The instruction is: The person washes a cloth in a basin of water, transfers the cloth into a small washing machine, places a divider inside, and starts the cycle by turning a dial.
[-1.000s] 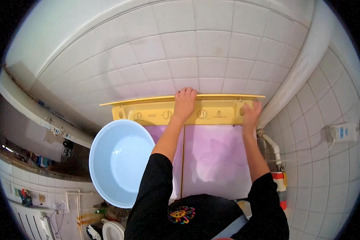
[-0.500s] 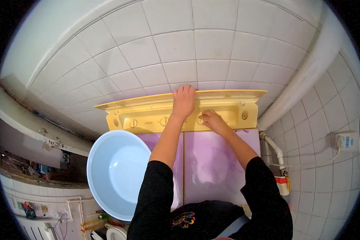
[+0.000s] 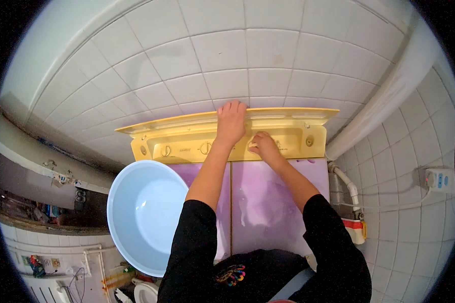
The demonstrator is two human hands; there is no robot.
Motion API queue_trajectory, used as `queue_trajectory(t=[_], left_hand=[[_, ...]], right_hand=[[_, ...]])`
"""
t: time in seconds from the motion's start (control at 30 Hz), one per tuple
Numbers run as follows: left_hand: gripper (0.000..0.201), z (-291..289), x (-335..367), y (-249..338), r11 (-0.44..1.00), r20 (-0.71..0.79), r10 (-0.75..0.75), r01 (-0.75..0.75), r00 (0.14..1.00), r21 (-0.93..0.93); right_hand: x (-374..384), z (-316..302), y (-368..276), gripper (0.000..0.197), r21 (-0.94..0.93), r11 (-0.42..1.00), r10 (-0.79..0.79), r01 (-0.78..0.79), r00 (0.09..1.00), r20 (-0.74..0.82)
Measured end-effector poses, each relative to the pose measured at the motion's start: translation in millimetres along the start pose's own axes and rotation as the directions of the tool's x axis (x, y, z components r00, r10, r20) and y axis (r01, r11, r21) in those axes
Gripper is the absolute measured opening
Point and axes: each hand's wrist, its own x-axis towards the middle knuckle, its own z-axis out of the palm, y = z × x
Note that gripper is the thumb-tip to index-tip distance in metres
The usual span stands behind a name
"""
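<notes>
Fingers (image 3: pixel 234 106) of the left hand (image 3: pixel 231 124) curl over the upper edge of a long yellow flap (image 3: pixel 288 114), gripping it near its middle while it stands raised along the back of the washing machine (image 3: pixel 316 177). Just below, the right hand (image 3: pixel 267 150) has its thumb and fingers closed around the right-hand knob (image 3: pixel 252 146) on the yellow control panel (image 3: pixel 294 137) (the hand hides much of that knob, so its setting cannot be told). Two similar knobs, a middle knob (image 3: pixel 206 148) and a left-hand knob (image 3: pixel 166 151), sit further left in the same recessed strip, with nothing touching them.

In front of the panel lies the machine's purple-and-white top (image 3: pixel 268 207), split by a dark seam (image 3: pixel 231 202) running toward the wearer. A round light-blue basin (image 3: pixel 146 217) stands at the left, overlapping part of that top in view; only a glint shows inside. White wall tiles (image 3: pixel 273 50) rise behind. On the right, a thick white pipe (image 3: pixel 389 108) slants down to the machine's corner, near a thinner bent pipe (image 3: pixel 347 185) and a white plug adapter (image 3: pixel 440 180).
</notes>
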Motion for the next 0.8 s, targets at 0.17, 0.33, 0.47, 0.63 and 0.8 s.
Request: queue_trajectory(t=[0.17,0.33,0.47,0.63,0.8], left_hand=[[0.031,1,-2,3,1.000,-0.005,0.002,-0.002,1.000,0.026],[0.025,-2,-4,7,0.998,-0.026,0.015,-0.013,1.000,0.063],[0.023,-3,-9,7,0.996,-0.005,0.017,-0.016,1.000,0.087],[0.024,-7,-13,7,0.996,0.049,-0.005,0.001,0.999,0.086],[0.032,-3,-9,4,0.999,0.058,0.039,-0.041,0.998,0.032]], right_hand=[[-5,9,-5,0.025,-0.002,0.992,0.127,-0.128,0.988,-0.090],[-11,9,-11,0.029,-0.054,0.979,0.186,-0.197,0.969,-0.162],[-29,3,-14,0.039,0.018,0.980,0.198,-0.197,0.966,-0.168],[-61,-17,-16,0.051,-0.012,0.984,0.179,-0.180,0.983,-0.030],[-86,-18,-19,0.051,-0.110,0.976,0.197,-0.190,0.978,0.063]])
